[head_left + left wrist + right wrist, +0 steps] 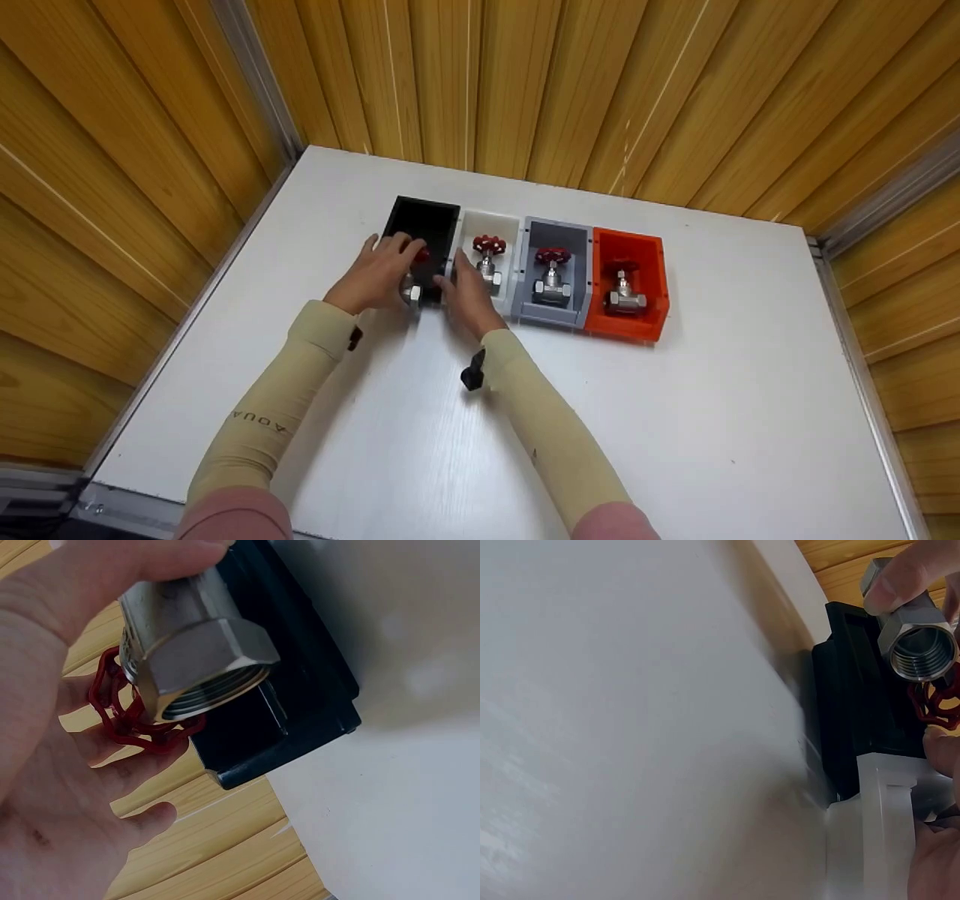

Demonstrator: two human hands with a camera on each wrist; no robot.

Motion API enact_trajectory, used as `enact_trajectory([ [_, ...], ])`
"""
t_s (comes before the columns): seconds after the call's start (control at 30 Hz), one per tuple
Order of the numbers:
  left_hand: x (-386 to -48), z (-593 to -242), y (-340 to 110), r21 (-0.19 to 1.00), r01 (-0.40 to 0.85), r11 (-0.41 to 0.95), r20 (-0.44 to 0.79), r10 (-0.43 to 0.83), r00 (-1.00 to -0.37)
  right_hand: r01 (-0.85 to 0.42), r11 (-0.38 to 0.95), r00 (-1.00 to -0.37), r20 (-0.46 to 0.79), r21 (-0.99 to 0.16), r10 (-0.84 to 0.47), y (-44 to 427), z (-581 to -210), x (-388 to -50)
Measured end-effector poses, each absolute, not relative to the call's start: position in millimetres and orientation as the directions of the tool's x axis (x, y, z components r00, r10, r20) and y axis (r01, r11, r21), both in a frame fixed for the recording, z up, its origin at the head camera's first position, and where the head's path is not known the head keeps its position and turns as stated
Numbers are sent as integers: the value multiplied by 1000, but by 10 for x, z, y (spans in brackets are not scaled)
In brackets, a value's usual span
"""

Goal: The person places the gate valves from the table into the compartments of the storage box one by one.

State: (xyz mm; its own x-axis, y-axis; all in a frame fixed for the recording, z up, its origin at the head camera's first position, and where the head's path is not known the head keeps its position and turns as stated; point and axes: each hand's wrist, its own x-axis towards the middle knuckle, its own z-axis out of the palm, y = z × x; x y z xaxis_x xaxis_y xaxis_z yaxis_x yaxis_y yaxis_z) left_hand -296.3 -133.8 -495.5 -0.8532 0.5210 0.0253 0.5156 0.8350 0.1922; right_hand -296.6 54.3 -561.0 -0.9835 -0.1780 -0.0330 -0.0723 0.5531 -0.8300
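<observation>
My left hand (375, 276) holds a metal valve (202, 652) with a red handwheel (124, 716) over the near part of the black bin (424, 214). In the left wrist view, the thumb lies on the steel body and fingers reach behind the wheel. The threaded opening of the valve faces the left wrist camera. My right hand (472, 300) straddles the wall between the black bin and the white bin (885, 802), thumb on the black side and fingers on the white side. Another red-wheeled valve (487, 262) stands in the white bin beside those fingers.
To the right, a grey bin (559, 225) and an orange bin (652, 255) continue the joined row. Each has a valve inside, the grey bin's valve (553, 285) and the orange bin's valve (624, 296). The white table (712, 420) meets wood-panelled walls (525, 90) behind and at both sides.
</observation>
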Motion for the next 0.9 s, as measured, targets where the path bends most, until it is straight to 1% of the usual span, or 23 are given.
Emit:
enact_trajectory([
  [0.4, -3049, -4967, -1291, 172, 519, 837, 30, 522, -852, -87, 561, -982, -24, -823, -188, 560, -5614, -2986],
  [0.67, -3109, -4975, -1272, 161, 508, 846, 12, 513, -858, -64, 559, -981, -49, -827, -185, 563, -5611, -2977],
  [0.9, -3173, -4969, -1257, 166, 499, 850, 7, 505, -863, -94, 551, -981, -17, -829, -193, 560, -5610, -2991],
])
